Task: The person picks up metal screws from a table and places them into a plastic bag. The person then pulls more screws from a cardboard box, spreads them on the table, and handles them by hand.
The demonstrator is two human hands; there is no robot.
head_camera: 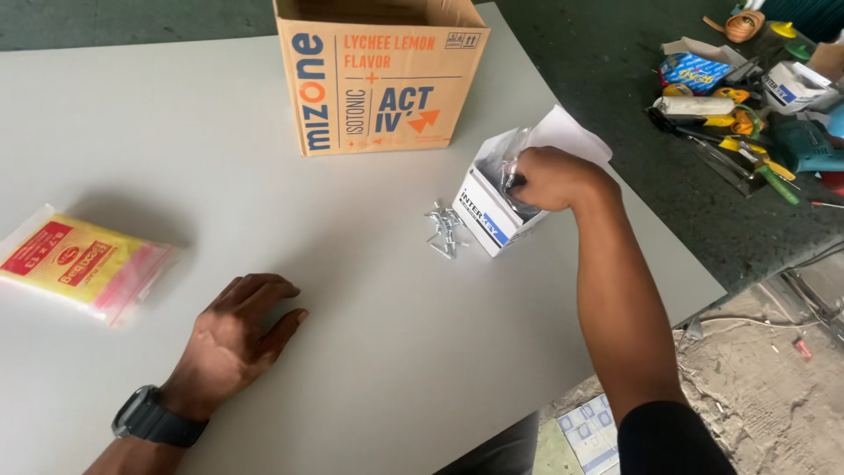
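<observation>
- Plastic packet [81, 260], yellow and red: lies flat near the left edge of the table [369, 352], well apart from both hands.
- Left hand [236, 339]: rests palm down near the front edge, fingers loosely spread, clamped on nothing. A dark watch [154, 418] sits on its wrist. Keep this hand planted for balance.
- Cardboard box [378, 84], orange, top open: stands at the far edge, untouched.
- Screws [444, 230]: a small loose pile on the table, just beside the left face of the small box.
- Small box [497, 207], white with blue print, flaps open: stands toward the right edge, tilted on the table.
- Right hand [556, 179]: reaches into the small box, fingers closed on a clear plastic bag [508, 163] inside it. What the bag holds cannot be told from this view.
- Judgement: draw the bag straight up and slowly, so the light box does not tip and the screws do not scatter.
- Floor right of the table: a heap of hand tools [747, 114] and packets.
</observation>
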